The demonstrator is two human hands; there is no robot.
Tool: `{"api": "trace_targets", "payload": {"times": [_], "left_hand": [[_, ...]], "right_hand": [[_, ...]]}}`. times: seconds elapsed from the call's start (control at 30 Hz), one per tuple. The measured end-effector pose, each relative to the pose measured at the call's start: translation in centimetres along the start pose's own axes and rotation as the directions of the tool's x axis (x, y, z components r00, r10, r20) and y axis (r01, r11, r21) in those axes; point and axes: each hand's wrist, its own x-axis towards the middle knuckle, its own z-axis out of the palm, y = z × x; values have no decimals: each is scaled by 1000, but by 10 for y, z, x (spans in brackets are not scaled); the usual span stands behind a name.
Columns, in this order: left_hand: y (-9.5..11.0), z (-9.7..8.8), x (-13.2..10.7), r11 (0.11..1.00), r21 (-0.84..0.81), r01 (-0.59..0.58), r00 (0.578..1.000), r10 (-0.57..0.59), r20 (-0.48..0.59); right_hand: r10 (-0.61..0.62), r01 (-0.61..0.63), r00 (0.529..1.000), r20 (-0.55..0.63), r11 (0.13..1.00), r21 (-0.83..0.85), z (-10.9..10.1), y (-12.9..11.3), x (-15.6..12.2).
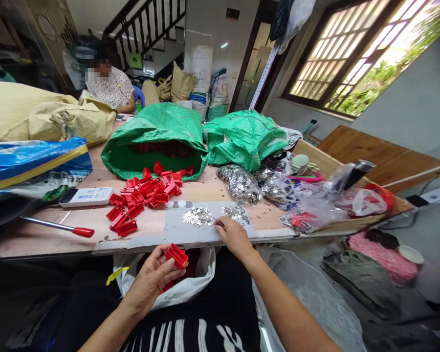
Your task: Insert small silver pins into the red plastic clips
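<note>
My left hand [154,274] is closed on a red plastic housing [176,256], a small open box shape, above a white bag [201,278] at my lap. My right hand [234,235] rests low at the grey mat [176,231], its fingers pinched on a thin pointed tool [216,221], mostly hidden by the fingers. The tool's tip is beside a spread of small silver metal pieces [197,216]. A second, smaller group of silver pieces [237,213] lies just beyond my right hand. Left of the mat is a heap of red housings [146,191].
An open green sack [157,122] with red parts and another green sack [242,137] stand behind. Bags of metal pieces [240,183] and a wooden tray [399,203] are at right. A red-handled rod [82,231] and white box [90,196] lie left. A person [108,85] sits across.
</note>
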Motion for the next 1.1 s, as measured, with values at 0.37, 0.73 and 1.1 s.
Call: {"api": "trace_targets", "payload": {"times": [0.37,0.73,1.1], "left_hand": [[10,-3,1,999,1,-36,996,36,-77],[2,-3,14,919,305,-250,954,288,-85],[13,1,9,752,568,-334,908,418,-19]], "right_hand": [[15,-15,1000,-8,999,-30,17,-6,13],[-17,18,1000,-7,902,432,8,-5,11],[-229,-219,883,409,569,793,10,-73,-22]]}}
